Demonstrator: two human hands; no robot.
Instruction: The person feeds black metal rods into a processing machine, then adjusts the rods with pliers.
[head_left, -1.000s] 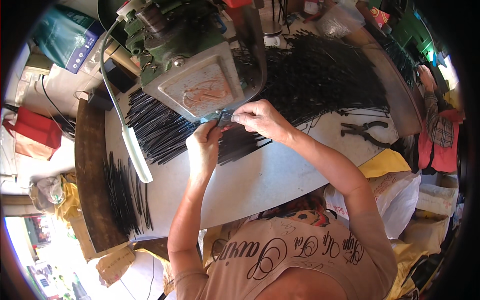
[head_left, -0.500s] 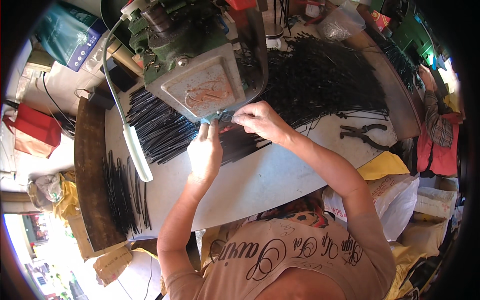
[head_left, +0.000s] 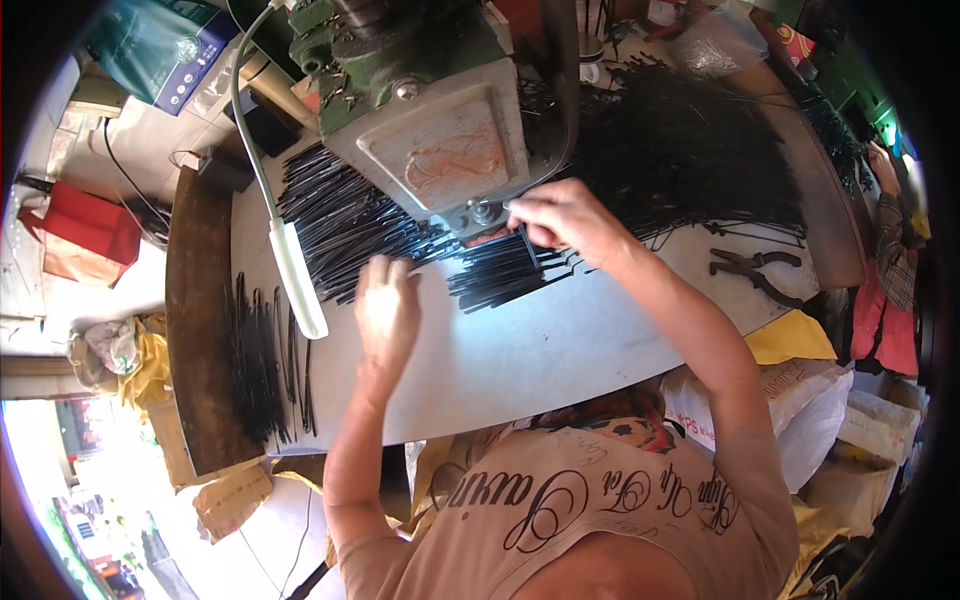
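My left hand (head_left: 388, 312) is at the near edge of a pile of thin black rods (head_left: 345, 225), left of the machine's head. Its fingers are curled together, and glare hides whatever may be in them. My right hand (head_left: 577, 222) is raised to the lower right corner of the green and grey machine head (head_left: 440, 150), with thumb and fingers pinched. Just below those fingers a slim dark bar slants down over a short bundle of black rods (head_left: 490, 275). Whether the pinch holds that bar is hidden.
A white lamp (head_left: 298, 280) on a bent neck hangs left of my left hand. Black pliers (head_left: 755, 270) lie at the right of the table (head_left: 500, 355). More rods (head_left: 690, 160) cover the back right. A raised wooden edge (head_left: 195, 330) borders the left.
My left hand has dropped away from beneath the machine head, down and left to the rods. My right hand stays by the head; the blue-lit piece between the hands no longer shows. The view has shifted.
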